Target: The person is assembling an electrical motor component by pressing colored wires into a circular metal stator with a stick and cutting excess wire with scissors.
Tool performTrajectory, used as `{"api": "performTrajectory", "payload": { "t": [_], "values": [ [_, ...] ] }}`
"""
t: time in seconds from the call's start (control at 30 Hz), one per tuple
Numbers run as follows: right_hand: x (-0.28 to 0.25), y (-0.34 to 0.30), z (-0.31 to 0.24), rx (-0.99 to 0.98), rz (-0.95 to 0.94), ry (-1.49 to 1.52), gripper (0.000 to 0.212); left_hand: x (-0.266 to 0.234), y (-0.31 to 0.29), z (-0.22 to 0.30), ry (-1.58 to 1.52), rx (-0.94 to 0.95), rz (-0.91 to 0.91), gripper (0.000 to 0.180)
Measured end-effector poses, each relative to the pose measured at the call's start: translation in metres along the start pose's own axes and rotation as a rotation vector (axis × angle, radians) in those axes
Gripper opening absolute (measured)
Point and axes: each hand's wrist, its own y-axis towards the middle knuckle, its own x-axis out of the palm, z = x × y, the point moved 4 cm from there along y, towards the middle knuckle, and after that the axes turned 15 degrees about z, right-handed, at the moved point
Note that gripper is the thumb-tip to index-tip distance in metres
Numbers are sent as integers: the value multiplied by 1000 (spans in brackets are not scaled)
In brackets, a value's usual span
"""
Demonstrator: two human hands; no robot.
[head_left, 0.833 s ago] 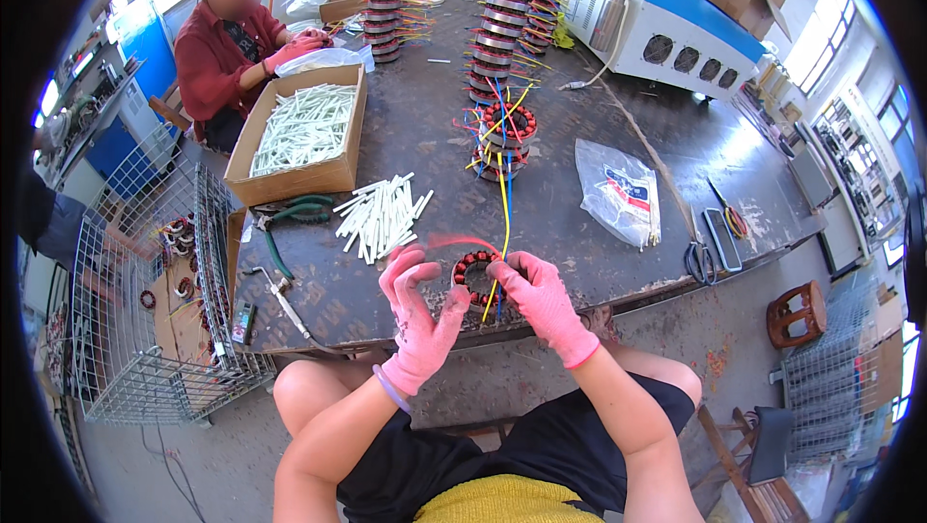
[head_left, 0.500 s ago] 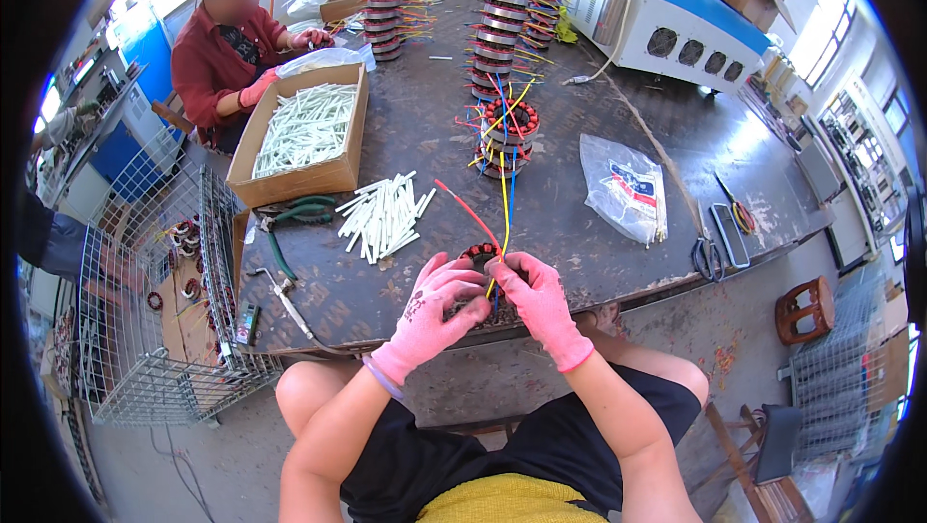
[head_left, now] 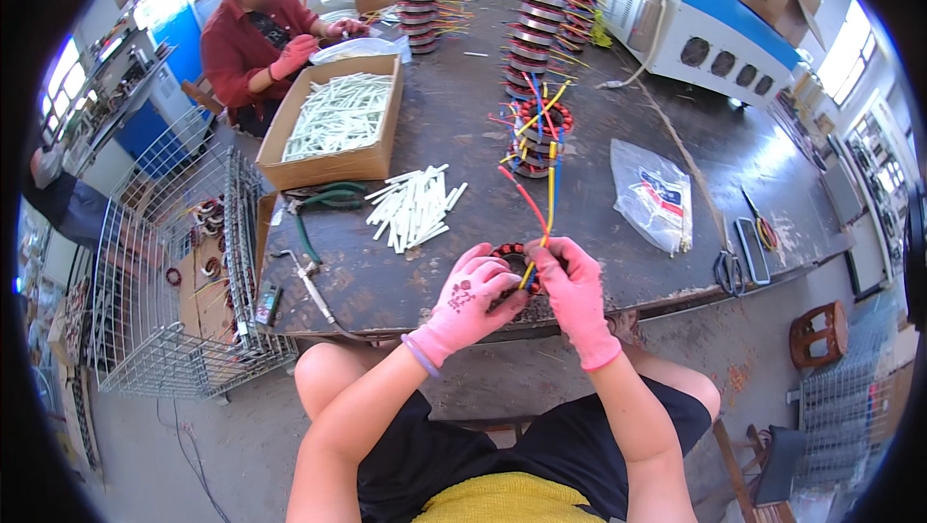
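Observation:
At the table's near edge, my pink-gloved left hand (head_left: 471,297) is closed around a small motor stator (head_left: 508,251), a ring with dark red windings, partly hidden by my fingers. Red (head_left: 526,198), yellow (head_left: 552,175) and blue lead wires rise from it. My right hand (head_left: 574,293), in a matching glove, pinches these wires low down, close to the ring. Beyond my hands stands a short stack of stators (head_left: 533,164) with coloured leads crossing over its top. To the left of it lies a loose pile of white tubes (head_left: 413,208).
A cardboard box (head_left: 381,141) full of white tubes stands left, with green-handled pliers (head_left: 333,197) and a thin metal torch-like tool (head_left: 311,289) nearer. Taller stator stacks (head_left: 418,13) stand farther back. Rightward lie a plastic bag (head_left: 649,197), scissors (head_left: 728,272) and a phone (head_left: 752,251). A co-worker (head_left: 256,40) sits far left.
The view has shifted, so the table sits farther right in the picture. My right hand still pinches the wires at the stator, turned a little more upright. The co-worker's gloved hand has risen from beside the box.

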Motion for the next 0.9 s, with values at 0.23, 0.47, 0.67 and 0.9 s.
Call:
{"api": "performTrajectory", "payload": {
  "t": [0.23, 0.47, 0.67, 0.9],
  "values": [
    [1, -5, -15, -209, -63, -93, 12, 4, -2, -15, 12, -5, 1, 18],
    [-21, -5, -2, -70, -201, -292, 20, -2, 9, -6, -116, -206, -142, 39],
    [-13, -6, 2, -132, -176, -396, 18, 9, 0, -12, -111, -200, -155, 39],
    [-18, -2, -7, -220, -202, -395, 12, 14, 1, -13, -183, -198, -152, 23]
  ]
}}
